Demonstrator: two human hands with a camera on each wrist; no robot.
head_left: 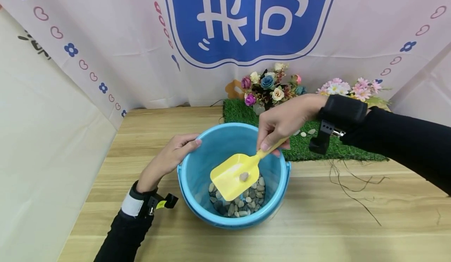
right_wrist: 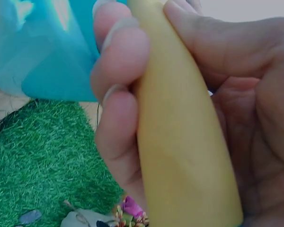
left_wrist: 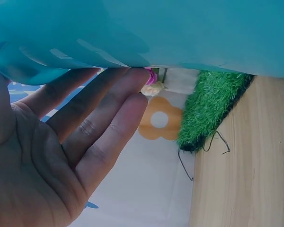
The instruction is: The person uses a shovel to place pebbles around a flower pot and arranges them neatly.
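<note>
A blue bucket (head_left: 197, 211) stands on the wooden table, with grey and pale pebbles (head_left: 251, 199) at its bottom. My left hand (head_left: 172, 154) holds the bucket's left rim, thumb over the edge; in the left wrist view its fingers (left_wrist: 118, 132) lie nearly straight against the outer wall. Over the bucket's right side, my right hand (head_left: 282, 123) grips the handle of a yellow toy shovel (head_left: 229, 176). One small pebble (head_left: 244, 176) lies on the shovel's blade, which hangs inside the bucket above the other pebbles. The handle (right_wrist: 180, 127) fills the right wrist view, fingers curled round it.
Behind the bucket lies an artificial grass mat (head_left: 303, 146) with a few stones (head_left: 311, 131) on it. Mixed artificial flowers (head_left: 267, 82) and pink flowers (head_left: 363, 89) stand at the back. Loose dry strands (head_left: 352, 191) lie on the table (head_left: 334, 230) at the right.
</note>
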